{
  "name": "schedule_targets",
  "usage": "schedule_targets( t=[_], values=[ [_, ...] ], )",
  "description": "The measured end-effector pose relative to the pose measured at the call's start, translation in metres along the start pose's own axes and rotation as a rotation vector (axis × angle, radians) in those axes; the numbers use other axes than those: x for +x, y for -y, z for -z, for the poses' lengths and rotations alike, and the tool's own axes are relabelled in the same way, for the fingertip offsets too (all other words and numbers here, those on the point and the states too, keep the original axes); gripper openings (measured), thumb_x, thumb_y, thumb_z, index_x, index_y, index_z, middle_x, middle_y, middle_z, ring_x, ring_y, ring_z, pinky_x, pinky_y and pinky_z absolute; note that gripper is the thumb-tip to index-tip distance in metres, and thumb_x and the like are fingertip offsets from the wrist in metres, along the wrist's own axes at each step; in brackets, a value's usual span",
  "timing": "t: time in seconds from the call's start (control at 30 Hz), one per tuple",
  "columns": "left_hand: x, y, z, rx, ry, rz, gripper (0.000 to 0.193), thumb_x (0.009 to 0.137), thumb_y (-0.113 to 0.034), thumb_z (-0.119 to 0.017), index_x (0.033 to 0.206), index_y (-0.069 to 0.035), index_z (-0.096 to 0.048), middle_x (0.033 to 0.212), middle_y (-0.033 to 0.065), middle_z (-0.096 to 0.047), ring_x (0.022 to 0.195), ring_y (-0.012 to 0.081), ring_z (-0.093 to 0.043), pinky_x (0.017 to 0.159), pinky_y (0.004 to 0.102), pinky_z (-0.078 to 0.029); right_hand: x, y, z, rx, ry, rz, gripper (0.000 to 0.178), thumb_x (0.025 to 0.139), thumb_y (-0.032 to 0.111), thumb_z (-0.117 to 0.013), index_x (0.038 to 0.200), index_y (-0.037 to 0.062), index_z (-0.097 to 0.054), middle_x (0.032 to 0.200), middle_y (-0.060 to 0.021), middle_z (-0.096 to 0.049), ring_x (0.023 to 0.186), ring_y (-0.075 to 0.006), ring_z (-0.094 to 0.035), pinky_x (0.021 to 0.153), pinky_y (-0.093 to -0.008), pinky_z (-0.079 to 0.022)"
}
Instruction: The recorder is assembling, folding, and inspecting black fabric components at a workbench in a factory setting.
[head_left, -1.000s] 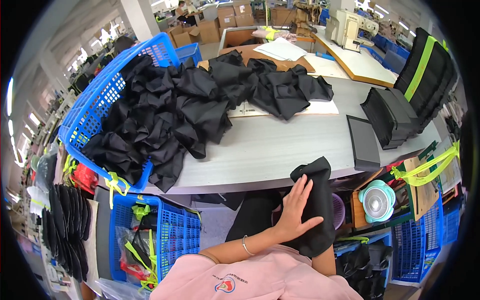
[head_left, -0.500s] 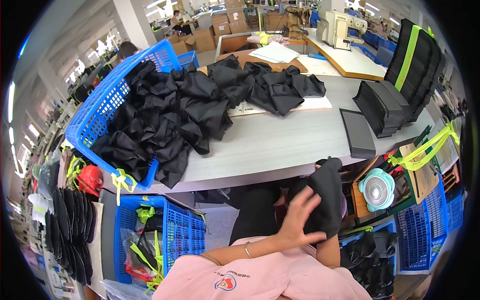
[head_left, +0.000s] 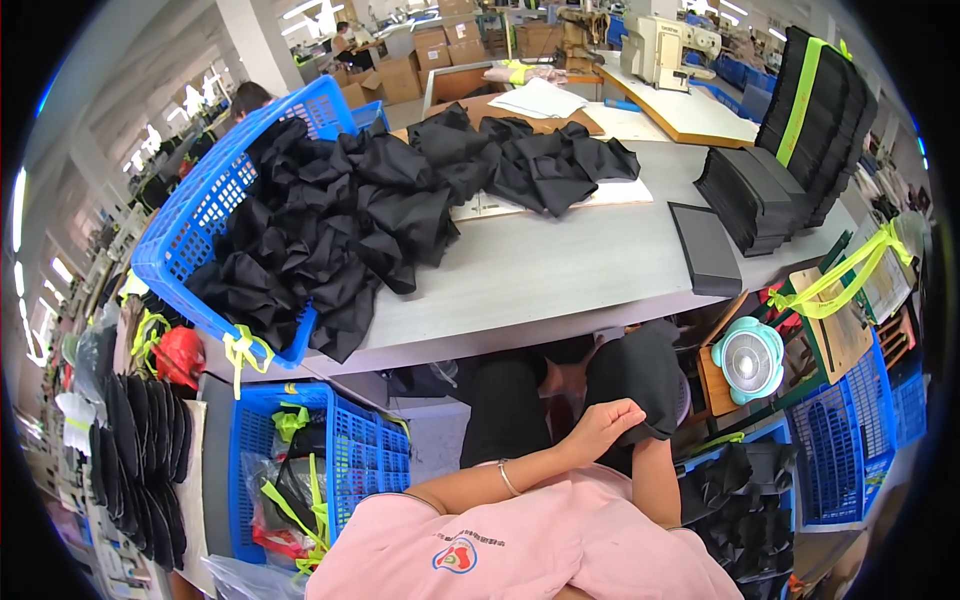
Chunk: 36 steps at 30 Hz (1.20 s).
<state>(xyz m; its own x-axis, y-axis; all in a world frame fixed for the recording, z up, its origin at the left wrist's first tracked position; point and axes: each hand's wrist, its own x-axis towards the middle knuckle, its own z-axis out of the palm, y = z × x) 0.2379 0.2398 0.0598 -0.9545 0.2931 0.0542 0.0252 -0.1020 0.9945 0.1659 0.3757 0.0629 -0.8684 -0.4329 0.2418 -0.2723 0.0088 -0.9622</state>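
Observation:
Over my lap, a black fabric piece [head_left: 640, 372] covers the end of my right forearm, and my right hand is hidden by it. My left hand [head_left: 608, 424] is closed at the lower edge of this piece, fingers pressed together on the cloth. A heap of crumpled black fabric pieces [head_left: 340, 215] spills from a tipped blue basket [head_left: 165, 240] onto the grey table [head_left: 520, 258] ahead. One flat black panel [head_left: 705, 250] lies near the table's right edge, beside a stack of similar panels [head_left: 750, 195].
A taller black stack with a yellow-green band [head_left: 800, 105] rises at the right, near a small turquoise fan [head_left: 748, 362]. Blue crates [head_left: 370, 465] stand below on both sides. A white sewing machine [head_left: 660, 52] sits at the back on another table.
My left hand has gone from spread fingers to closed at the fabric's lower edge. The black piece on my right arm has shifted slightly, and its fingertips no longer show.

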Motion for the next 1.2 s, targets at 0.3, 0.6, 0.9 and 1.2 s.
schedule_targets(
  t=[0.3,0.6,0.9,1.2],
  values=[
    [-0.015,-0.013,0.005,0.285,0.369,-0.147,0.014,0.091,-0.008,-0.067,0.101,0.003,-0.067,0.092,0.0057,-0.067,0.081,0.0128,-0.062,0.075,0.0266,-0.050,-0.054,-0.070,0.003,0.345,-0.091,-0.155,0.045,0.098,0.034,-0.058,0.132,0.0054,-0.057,0.128,-0.0107,-0.059,0.116,-0.0244,-0.056,0.095,-0.0347,-0.048],
    [0.030,-0.005,0.026,-0.143,-0.428,-0.152,0.016,0.098,-0.013,-0.060,0.091,0.000,-0.066,0.083,-0.0048,-0.060,0.079,0.0030,-0.052,0.072,0.0221,-0.046,0.021,-0.086,-0.090,0.659,-0.398,-0.433,0.047,0.099,0.036,-0.056,0.135,0.0057,-0.055,0.129,-0.0095,-0.059,0.117,-0.0223,-0.055,0.097,-0.0333,-0.047],
    [0.046,0.029,0.230,0.010,-1.007,-0.219,0.024,0.097,-0.023,-0.064,0.083,-0.003,-0.066,0.074,-0.0031,-0.059,0.065,0.0050,-0.048,0.059,0.0232,-0.042,-0.029,0.063,-0.113,0.664,0.502,-0.367,0.042,0.102,0.019,-0.054,0.137,-0.0002,-0.042,0.134,-0.0113,-0.054,0.128,-0.0142,-0.049,0.106,-0.0290,-0.040],
    [0.032,-0.035,0.157,-0.100,-0.837,-0.240,0.016,0.095,-0.015,-0.068,0.087,0.000,-0.071,0.082,-0.0051,-0.064,0.074,0.0023,-0.053,0.068,0.0194,-0.044,-0.038,-0.012,-0.064,0.014,-0.388,-0.271,0.065,0.093,0.021,-0.067,0.145,0.0005,-0.034,0.149,-0.0197,-0.035,0.132,-0.0308,-0.046,0.105,-0.0391,-0.041]
  ],
)
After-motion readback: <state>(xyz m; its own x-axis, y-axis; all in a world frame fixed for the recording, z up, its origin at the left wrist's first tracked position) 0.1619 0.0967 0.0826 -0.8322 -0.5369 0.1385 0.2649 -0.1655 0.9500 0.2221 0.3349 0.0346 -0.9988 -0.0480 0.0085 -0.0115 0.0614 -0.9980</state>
